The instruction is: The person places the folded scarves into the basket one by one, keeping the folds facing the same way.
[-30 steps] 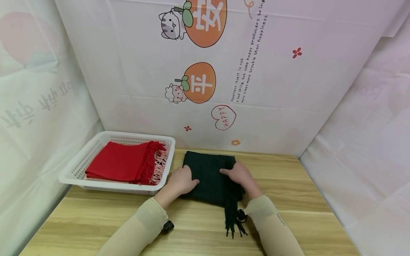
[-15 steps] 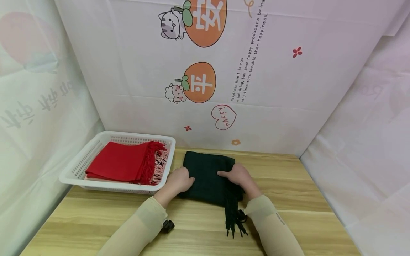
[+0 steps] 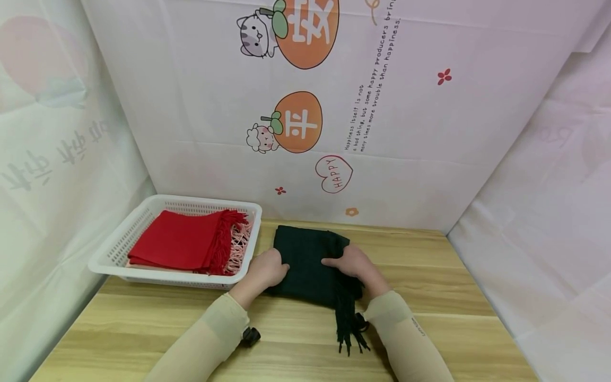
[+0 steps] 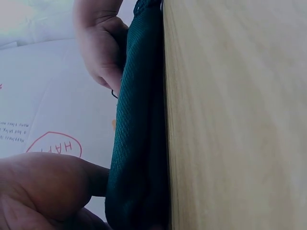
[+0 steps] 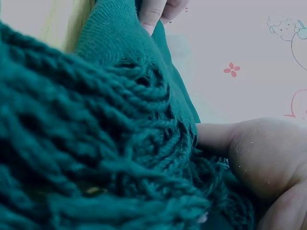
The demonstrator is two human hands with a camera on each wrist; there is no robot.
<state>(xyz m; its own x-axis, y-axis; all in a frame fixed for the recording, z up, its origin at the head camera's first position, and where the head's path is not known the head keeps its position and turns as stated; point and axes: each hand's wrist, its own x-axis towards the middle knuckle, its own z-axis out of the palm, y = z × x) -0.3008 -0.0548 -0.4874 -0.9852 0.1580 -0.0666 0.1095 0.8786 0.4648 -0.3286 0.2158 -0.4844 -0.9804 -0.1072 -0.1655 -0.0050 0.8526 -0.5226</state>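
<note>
A folded dark green scarf (image 3: 305, 268) lies on the table in the middle of the head view. Its knotted fringe (image 3: 350, 329) hangs out from the front right corner toward the person. My left hand (image 3: 265, 269) grips the scarf's left edge, thumb on top and fingers tucked out of sight. At the right edge, my right hand (image 3: 355, 264) holds the cloth with its thumb pointing inward over the top. The left wrist view shows the layered front fold (image 4: 139, 120) close along the tabletop. Thick fringe strands (image 5: 86, 124) fill much of the right wrist view.
A white plastic basket (image 3: 102, 265) stands left of the scarf, close to my left hand. Inside it a folded red scarf (image 3: 176, 241) lies over a pale pink fringed one (image 3: 238, 252). A printed white cloth wall (image 3: 406, 185) rises behind the wooden table (image 3: 429, 339).
My left hand has drawn slightly left, its thumb now at the scarf's edge. The right thumb has slid a little left across the cloth, and the back right corner has bunched slightly.
</note>
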